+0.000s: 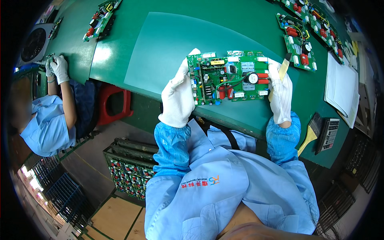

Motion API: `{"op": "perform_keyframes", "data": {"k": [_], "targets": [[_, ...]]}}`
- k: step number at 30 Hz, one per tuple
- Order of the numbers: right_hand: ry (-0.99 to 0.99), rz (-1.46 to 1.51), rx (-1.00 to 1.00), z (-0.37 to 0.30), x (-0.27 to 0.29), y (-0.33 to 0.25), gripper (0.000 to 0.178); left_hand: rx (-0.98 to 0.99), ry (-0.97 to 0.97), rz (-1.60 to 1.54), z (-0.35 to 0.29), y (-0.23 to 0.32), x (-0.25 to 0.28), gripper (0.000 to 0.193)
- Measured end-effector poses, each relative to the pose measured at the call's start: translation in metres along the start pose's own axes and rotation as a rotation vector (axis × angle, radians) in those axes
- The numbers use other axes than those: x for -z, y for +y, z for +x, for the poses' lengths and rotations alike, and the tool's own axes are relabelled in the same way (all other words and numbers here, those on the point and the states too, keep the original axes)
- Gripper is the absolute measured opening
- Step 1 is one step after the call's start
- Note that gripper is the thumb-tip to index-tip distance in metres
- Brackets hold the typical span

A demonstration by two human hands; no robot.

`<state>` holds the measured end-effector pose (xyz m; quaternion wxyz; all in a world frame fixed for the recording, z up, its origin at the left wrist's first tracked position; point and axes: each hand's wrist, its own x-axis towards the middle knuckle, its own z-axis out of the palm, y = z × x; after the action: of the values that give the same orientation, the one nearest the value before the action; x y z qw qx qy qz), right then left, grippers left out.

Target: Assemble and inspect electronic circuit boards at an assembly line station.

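Observation:
I hold a green circuit board (pixel 236 74) level above the green mat, its component side facing up. It carries red capacitors, a round white-topped part, green wires and a yellow component. My left hand (pixel 178 96), in a white glove, grips the left edge. The right edge is in my gloved right hand (pixel 281 94), fingers closed and partly hidden by the board. A narrow yellow tool (pixel 284 69) with a dark end also sticks out between the right-hand fingers; its exact kind is hard to make out.
Several similar boards (pixel 298 44) lie at the far right, another board (pixel 100 20) at the far left. Papers (pixel 341 86), a brush (pixel 310 134) and a calculator (pixel 329 135) are on the right. A rack of boards (pixel 130 172) and a red stool (pixel 114 104) stand near a co-worker (pixel 52 120) at left.

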<state>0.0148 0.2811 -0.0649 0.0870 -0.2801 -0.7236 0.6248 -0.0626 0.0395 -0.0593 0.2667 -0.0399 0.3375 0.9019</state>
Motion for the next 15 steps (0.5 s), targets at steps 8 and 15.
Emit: {"op": "perform_keyframes", "data": {"k": [8,15], "targets": [[0.007,0.022,0.03,0.0002,-0.0007,0.0019,0.04,0.019,-0.027,-0.033,-0.0002,-0.0003,-0.0002,0.076],[0.004,0.001,0.025,-0.0003,-0.0008,0.0002,0.041,0.017,-0.026,-0.04,-0.0002,-0.0019,0.002,0.077]]}}
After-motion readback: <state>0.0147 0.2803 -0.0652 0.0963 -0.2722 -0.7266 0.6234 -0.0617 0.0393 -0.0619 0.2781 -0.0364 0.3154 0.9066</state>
